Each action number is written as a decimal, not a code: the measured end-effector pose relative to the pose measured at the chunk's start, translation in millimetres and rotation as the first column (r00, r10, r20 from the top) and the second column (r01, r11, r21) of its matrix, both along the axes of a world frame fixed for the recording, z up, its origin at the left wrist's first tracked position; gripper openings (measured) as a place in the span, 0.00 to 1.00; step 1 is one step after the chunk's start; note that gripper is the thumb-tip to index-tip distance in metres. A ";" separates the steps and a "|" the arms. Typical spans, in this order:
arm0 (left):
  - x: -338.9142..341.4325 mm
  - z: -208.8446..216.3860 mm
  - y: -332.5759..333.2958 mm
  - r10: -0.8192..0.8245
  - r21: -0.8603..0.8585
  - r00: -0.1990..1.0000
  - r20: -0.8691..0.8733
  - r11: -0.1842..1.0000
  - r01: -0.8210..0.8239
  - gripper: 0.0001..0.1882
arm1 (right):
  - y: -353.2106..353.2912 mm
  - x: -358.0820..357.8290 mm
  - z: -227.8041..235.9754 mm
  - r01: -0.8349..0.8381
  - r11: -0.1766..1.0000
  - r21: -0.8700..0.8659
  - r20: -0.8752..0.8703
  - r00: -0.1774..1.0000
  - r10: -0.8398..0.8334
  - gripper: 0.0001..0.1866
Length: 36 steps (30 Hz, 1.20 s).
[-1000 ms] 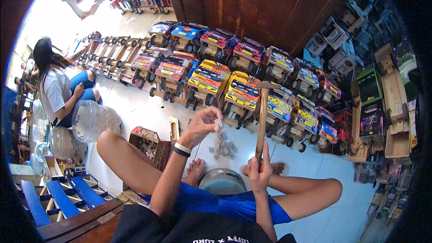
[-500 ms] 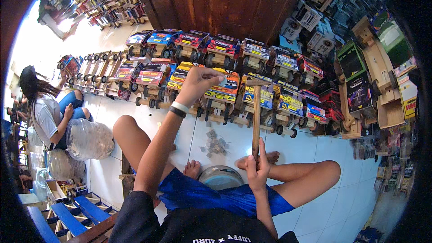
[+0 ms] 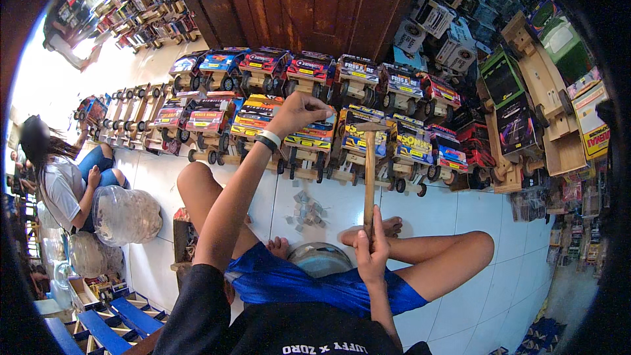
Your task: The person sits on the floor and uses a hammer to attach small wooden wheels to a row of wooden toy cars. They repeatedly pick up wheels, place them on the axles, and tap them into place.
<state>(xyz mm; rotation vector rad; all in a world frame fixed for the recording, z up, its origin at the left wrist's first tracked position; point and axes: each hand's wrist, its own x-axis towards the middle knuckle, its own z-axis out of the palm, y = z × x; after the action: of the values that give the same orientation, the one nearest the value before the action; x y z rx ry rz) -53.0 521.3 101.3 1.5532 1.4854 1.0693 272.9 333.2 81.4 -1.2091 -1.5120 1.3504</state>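
Observation:
My right hand (image 3: 373, 254) is closed round the lower end of a hammer's wooden handle. The hammer (image 3: 370, 181) points away from me, its head in front of a yellow and blue toy truck (image 3: 361, 133). My left hand (image 3: 299, 115) reaches forward over another yellow toy truck (image 3: 309, 139), its thumb and fingertips pinched together. Whatever sits in that pinch is too small to make out. Both trucks stand in the nearer of two rows of wooden toy trucks with printed panels and black wheels.
Small grey square pieces (image 3: 307, 210) lie on the white tiled floor beyond a rounded container (image 3: 321, 260) between my legs. To the left, a person (image 3: 66, 184) sits beside a large clear plastic container (image 3: 127, 215). A brown wooden door (image 3: 296, 6) stands behind the trucks.
The whole view has shifted slightly. My left hand keeps its pinch above the trucks, and my right hand still grips the hammer in much the same pose.

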 end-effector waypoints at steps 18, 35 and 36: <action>0.3 -18.5 9.5 -0.090 0.043 0.996 -0.011 0.995 0.090 0.12 | 21.7 -17.8 18.3 -0.116 0.984 0.137 0.298 0.952 0.071 0.35; -0.3 -26.6 13.9 -0.097 0.033 0.995 -0.039 0.995 0.098 0.10 | 22.9 -22.7 20.5 -0.147 0.979 0.140 0.343 0.935 0.091 0.34; -0.8 -28.5 14.4 -0.093 0.047 0.995 -0.043 0.994 0.095 0.10 | 22.7 -23.0 20.4 -0.150 0.978 0.142 0.357 0.930 0.091 0.34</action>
<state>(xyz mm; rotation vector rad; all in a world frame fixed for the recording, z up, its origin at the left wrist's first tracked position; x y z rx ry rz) -53.9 535.7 72.8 1.6707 1.4078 1.0324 249.9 355.9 101.8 -1.3147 -1.9369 1.0958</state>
